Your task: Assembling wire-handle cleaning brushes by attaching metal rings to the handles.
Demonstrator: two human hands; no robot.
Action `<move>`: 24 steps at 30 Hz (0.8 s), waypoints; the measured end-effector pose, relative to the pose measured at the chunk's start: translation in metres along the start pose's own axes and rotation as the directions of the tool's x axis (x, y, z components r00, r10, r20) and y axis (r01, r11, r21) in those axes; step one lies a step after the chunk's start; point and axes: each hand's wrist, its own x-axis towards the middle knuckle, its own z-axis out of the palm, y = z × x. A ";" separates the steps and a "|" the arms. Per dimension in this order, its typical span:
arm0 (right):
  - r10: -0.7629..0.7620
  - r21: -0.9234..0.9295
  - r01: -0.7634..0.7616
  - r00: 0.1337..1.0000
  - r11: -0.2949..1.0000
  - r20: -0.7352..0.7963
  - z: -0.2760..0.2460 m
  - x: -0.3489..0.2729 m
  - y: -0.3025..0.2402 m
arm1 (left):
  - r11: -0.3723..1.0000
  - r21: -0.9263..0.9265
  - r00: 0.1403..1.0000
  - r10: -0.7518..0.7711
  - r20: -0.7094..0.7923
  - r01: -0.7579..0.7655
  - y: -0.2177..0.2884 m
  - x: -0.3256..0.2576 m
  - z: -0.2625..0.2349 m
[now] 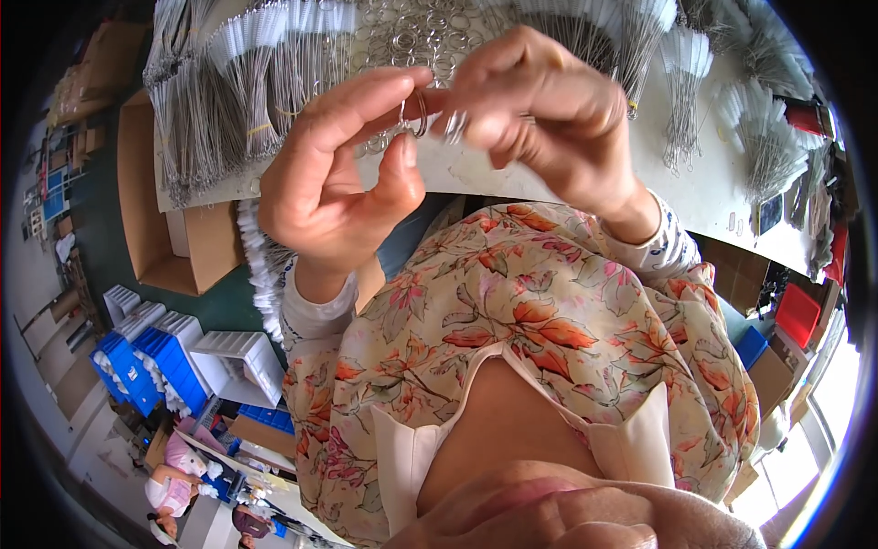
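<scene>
My left hand [343, 174] is raised above the near edge of the table, its fingers and thumb closed around a thin metal ring [422, 113]. Just to its right, my right hand [549, 105] is bent at the wrist with curled fingers, partly smeared by motion. At its fingertips is a small shiny metal piece [455, 127], too blurred to name exactly. Behind both hands, a pile of loose metal rings [412, 37] covers part of the white table [540, 174].
Bundles of wire-handled brushes with white bristles [251, 41] lie left of the rings; more brush bundles [686, 55] lie on the right. A cardboard box [215, 252] stands at the left, with blue bins [174, 366] and a white crate [240, 366] lower down. Other people [174, 485] sit farther off.
</scene>
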 end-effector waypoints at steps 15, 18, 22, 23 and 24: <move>0.701 0.284 -0.784 0.621 0.553 0.349 -0.007 0.018 -0.004 | 0.975 0.211 0.976 -0.110 0.188 0.069 -0.004 0.020 -0.019; 0.641 0.069 -0.641 0.767 0.764 0.018 0.015 -0.011 0.014 | 0.891 0.122 0.840 -0.454 0.298 0.438 -0.013 0.025 -0.032; 0.436 -0.443 -0.358 0.896 0.822 0.085 0.064 -0.076 0.052 | 0.630 0.574 0.720 -0.687 0.098 0.523 -0.096 0.021 -0.085; 0.411 -0.529 -0.273 0.897 0.804 0.161 0.070 -0.080 0.054 | 0.509 0.711 0.727 -0.686 -0.005 0.486 -0.109 0.024 -0.091; 0.401 -0.611 -0.188 0.886 0.769 0.231 0.074 -0.085 0.058 | 0.522 0.706 0.730 -0.683 0.009 0.480 -0.121 0.026 -0.089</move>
